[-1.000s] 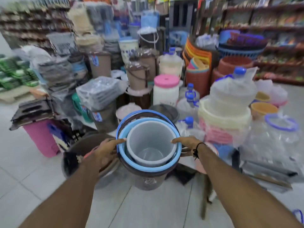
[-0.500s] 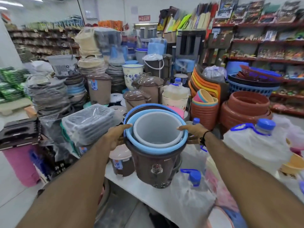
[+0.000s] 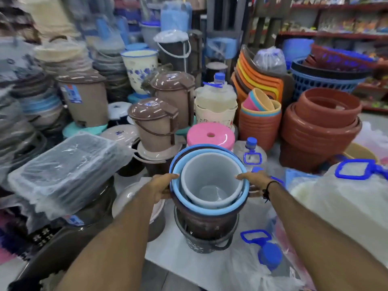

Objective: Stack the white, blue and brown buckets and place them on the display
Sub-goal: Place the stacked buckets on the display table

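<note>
White bucket [image 3: 210, 181] nested in blue [image 3: 210, 210], in brown [image 3: 207, 224]; left hand [image 3: 161, 186] and right hand [image 3: 255, 182] grip the stack's rims over a dark basket [image 3: 201, 244] on counter [image 3: 168, 255].

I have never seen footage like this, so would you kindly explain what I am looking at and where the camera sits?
There is no machine here. The camera is worn on a person's head and looks forward and down, so the two bare arms reaching in from the bottom are the wearer's own. The left hand and right hand grip opposite sides of three nested plastic buckets: a white bucket sits inside a light blue bucket, which sits inside a dark brown bucket. The stack appears to rest in a dark perforated basket on a white display table. Around it stand a pink round lid and terracotta-coloured plastic pots.
</note>
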A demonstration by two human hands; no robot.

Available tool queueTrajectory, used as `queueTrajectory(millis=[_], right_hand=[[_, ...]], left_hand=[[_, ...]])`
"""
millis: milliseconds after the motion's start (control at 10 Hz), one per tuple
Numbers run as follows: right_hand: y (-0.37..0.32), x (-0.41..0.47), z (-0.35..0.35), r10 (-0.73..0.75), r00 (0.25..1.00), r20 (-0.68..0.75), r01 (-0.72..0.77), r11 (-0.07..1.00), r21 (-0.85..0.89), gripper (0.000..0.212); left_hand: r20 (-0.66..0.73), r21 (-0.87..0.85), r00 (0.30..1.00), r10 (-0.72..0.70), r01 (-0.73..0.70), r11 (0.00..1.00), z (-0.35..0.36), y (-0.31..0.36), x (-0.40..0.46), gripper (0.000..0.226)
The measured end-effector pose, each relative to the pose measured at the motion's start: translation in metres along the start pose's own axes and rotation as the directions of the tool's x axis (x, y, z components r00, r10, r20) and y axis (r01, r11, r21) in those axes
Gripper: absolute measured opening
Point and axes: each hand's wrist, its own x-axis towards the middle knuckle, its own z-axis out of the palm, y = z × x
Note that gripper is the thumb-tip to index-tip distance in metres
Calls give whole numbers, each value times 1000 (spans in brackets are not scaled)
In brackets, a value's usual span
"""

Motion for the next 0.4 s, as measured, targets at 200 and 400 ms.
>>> queueTrajectory(millis=[200,400], right_hand=[[53,57,39,209,977,-30,-210,977,-40,40],[81,80,65,265,963,-58,-270,957,-105,38]], left_hand=[[54,76,984,-171,167,983,11,-47,86,35],[104,196,963,-250,227,954,15,-78,123,50]])
